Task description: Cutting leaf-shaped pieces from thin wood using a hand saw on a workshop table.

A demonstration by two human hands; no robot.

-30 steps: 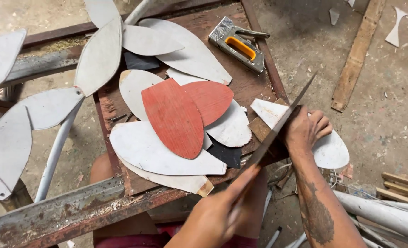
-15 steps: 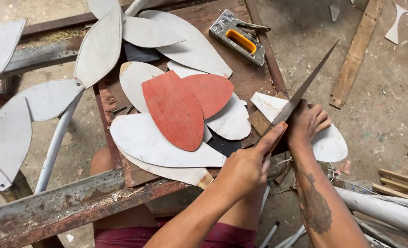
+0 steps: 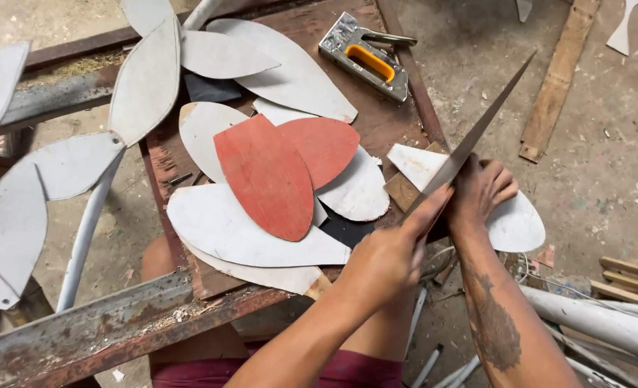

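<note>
Knife (image 3: 477,133), long-bladed and grey, slanted over the table's (image 3: 398,122) right edge, gripped closed in the left hand (image 3: 387,259), while the right hand (image 3: 481,190) pressed a white teardrop panel (image 3: 516,223) beside red panels (image 3: 265,176) and a staple gun (image 3: 366,57).

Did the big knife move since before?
Yes. The knife swung up and away, its tip now rising past the stapler toward the wooden strip.
</note>
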